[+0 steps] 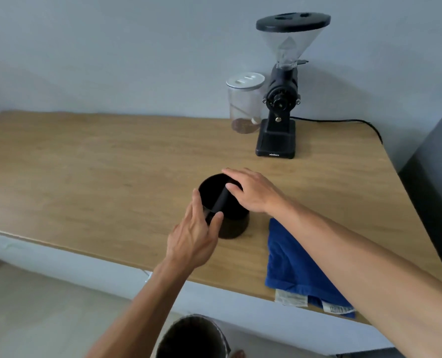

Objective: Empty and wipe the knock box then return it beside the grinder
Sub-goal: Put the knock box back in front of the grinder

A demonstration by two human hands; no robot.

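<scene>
The round black plastic knock box (223,206), open at the top with a dark bar across its mouth, stands upright on the pale wooden worktop (98,161), between the person's 2 hands. The left hand (194,239) comes in from the near side, fingers and thumb spread into a loose cup against the near wall and rim; whether it already grips firmly cannot be told. The right hand (253,192) lies over the far-right rim, fingers extended and slightly apart, fingertips resting at the bar end, apparently steadying the box rather than clenching it. Held from 2 opposite sides like this, the box would lift level without spilling.

Just right of the right wrist, a folded blue cloth (292,259) lies on the worktop under the forearm, within easy reach for wiping. Well beyond the right hand's fingertips stands the black electric grinder (279,120) with a clear hopper, a clear jar (244,107) with a white lid touching its left side. Below the left forearm, off the worktop's near edge, a dark round bin (191,337) sits open, likely placed to take the grounds.
</scene>
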